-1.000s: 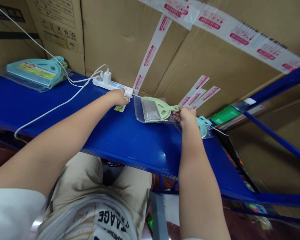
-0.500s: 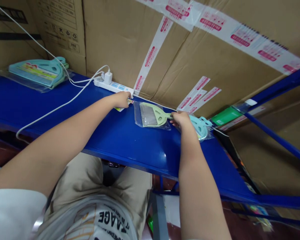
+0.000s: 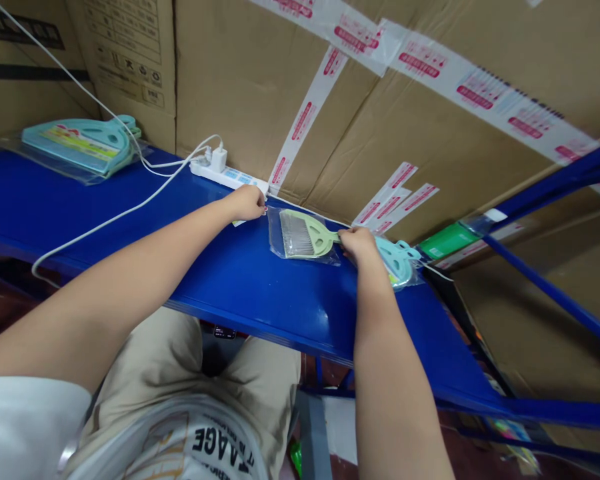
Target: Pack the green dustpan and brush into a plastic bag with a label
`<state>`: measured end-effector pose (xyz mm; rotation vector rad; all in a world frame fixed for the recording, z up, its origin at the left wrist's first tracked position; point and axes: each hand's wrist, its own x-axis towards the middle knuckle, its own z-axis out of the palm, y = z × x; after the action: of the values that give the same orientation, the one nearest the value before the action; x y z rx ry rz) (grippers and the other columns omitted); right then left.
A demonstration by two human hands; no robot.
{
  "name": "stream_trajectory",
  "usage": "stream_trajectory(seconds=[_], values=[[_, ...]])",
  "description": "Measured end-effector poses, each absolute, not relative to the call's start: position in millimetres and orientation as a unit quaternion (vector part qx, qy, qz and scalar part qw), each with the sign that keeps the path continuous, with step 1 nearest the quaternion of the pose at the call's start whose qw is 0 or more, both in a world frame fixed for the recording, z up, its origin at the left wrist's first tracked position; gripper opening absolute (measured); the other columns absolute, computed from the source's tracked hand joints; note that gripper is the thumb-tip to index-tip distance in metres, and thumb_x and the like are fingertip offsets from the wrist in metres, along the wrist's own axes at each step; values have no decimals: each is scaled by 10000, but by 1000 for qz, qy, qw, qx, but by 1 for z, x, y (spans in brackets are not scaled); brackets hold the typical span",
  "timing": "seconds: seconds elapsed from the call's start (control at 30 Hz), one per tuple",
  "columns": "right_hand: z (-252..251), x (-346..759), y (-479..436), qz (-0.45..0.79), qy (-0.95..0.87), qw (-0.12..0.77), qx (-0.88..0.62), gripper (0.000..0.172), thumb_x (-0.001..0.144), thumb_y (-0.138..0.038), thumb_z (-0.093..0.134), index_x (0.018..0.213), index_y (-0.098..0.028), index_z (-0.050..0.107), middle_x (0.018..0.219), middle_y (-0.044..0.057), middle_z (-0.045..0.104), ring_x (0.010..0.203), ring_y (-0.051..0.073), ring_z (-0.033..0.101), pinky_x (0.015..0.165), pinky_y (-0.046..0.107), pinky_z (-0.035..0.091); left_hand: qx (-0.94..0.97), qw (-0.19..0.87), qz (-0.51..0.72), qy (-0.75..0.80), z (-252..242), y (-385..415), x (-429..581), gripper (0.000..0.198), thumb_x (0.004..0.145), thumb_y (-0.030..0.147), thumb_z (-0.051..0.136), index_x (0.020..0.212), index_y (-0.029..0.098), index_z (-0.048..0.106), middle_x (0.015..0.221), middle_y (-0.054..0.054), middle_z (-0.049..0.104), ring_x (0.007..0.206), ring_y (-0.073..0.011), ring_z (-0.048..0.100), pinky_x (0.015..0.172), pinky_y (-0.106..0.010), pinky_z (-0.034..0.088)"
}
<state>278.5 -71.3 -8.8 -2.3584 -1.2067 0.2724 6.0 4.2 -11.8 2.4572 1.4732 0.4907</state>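
A small pale green brush (image 3: 303,235) lies in a clear plastic bag on the blue shelf (image 3: 260,293). My right hand (image 3: 359,243) is closed on the brush's handle end at the bag's mouth. My left hand (image 3: 247,202) is closed over a small printed card (image 3: 239,222) just left of the bag, near the white power strip (image 3: 230,176). A light blue dustpan (image 3: 397,261) in plastic lies right behind my right hand.
Another bagged light blue dustpan set (image 3: 83,145) lies at the shelf's far left. White cables (image 3: 125,210) run across the shelf from the power strip. Taped cardboard boxes (image 3: 360,100) stand close behind. A blue frame bar (image 3: 550,297) slants down at right.
My right hand has drawn the green brush and its bag slightly left and flatter onto the shelf. My left hand has shifted a little right over the card.
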Motion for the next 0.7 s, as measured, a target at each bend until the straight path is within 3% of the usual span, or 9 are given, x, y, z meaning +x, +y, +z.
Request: stream_trajectory(seconds=[0.17, 0.3, 0.37, 0.43, 0.57, 0.7], values=[[-9, 278, -72, 59, -443, 239, -862, 142, 832, -222, 641, 693, -228, 668, 572, 60, 622, 716, 292, 711, 777, 391, 563, 831, 139, 242, 482, -14, 10, 4, 140, 751, 129, 643, 804, 185, 760, 848, -62, 769, 899, -234, 724, 849, -330, 523], [-5, 274, -69, -43, -436, 388, -811, 53, 756, -185, 652, 799, -213, 666, 967, 151, 747, 1082, 318, 698, 1018, 442, 522, 816, 162, 319, 454, -11, 8, 5, 97, 725, 121, 657, 724, 212, 626, 807, -28, 708, 839, -210, 681, 821, -337, 510], [-3, 266, -66, 1, -442, 477, -759, 78, 762, -199, 638, 839, -211, 646, 1011, 126, 747, 1053, 274, 702, 990, 429, 547, 826, 171, 342, 413, -10, 2, 10, 143, 712, 125, 663, 722, 226, 562, 805, -16, 680, 820, -201, 655, 805, -336, 501], [-3, 254, -65, 123, -476, 527, -693, 77, 791, -272, 652, 846, -223, 630, 941, 73, 743, 939, 229, 717, 857, 387, 593, 849, 172, 350, 356, -7, -7, 17, 191, 702, 121, 662, 730, 237, 513, 808, -9, 654, 805, -191, 627, 789, -328, 489], [-7, 229, -68, 351, -562, 493, -564, 303, 714, -446, 812, 868, -243, 647, 853, 19, 731, 837, 202, 715, 628, 291, 582, 885, 159, 352, 260, -5, -25, 32, 229, 708, 93, 621, 759, 246, 458, 812, -2, 594, 795, -177, 587, 770, -314, 459], [-6, 221, -74, 408, -574, 500, -504, 493, 563, -480, 938, 844, -259, 600, 787, -35, 705, 782, 177, 706, 619, 275, 595, 894, 157, 350, 229, -5, -34, 38, 234, 714, 90, 607, 821, 241, 465, 846, -6, 580, 833, -184, 593, 784, -314, 449]])
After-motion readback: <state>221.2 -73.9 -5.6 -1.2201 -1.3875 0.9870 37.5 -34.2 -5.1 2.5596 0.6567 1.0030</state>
